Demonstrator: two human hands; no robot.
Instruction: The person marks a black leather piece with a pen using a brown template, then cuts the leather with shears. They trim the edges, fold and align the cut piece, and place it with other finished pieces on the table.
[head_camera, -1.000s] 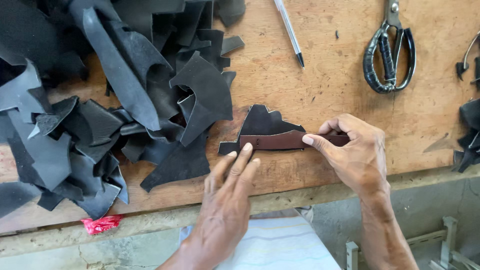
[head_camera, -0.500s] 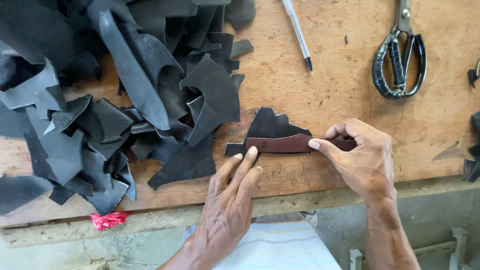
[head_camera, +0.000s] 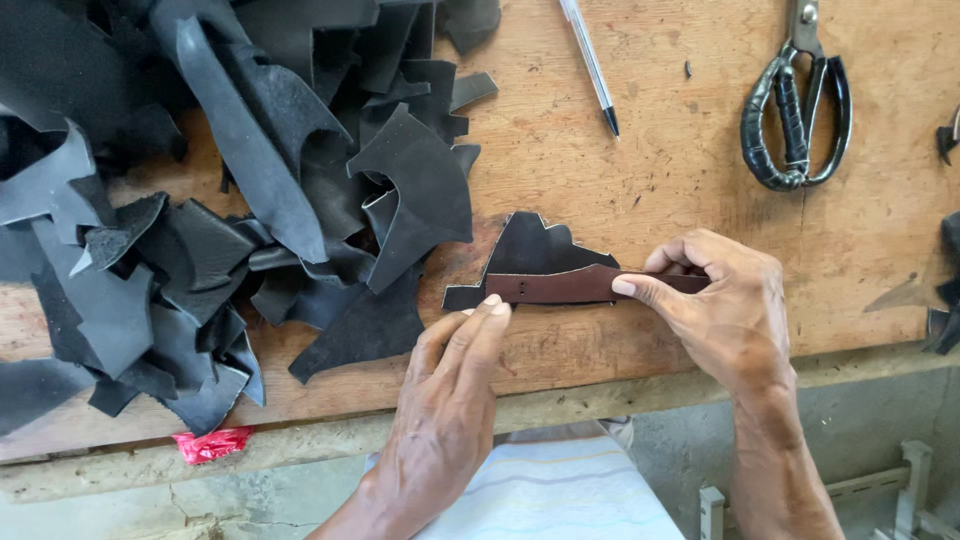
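On a worn wooden tabletop, a person's left hand is pressing two extended fingertips against the near end of a brown leather strip, holding nothing. The right hand is pinching the strip's other end between thumb and forefinger, and the strip is lying across a black leather piece. A heap of black leather scraps is filling the left side, while a pen and scissors are lying at the far edge.

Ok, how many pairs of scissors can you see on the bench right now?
1. The scissors lie at the top right of the wooden bench, right of the pen, above the right hand. More could be hidden under the pile of black leather scraps.
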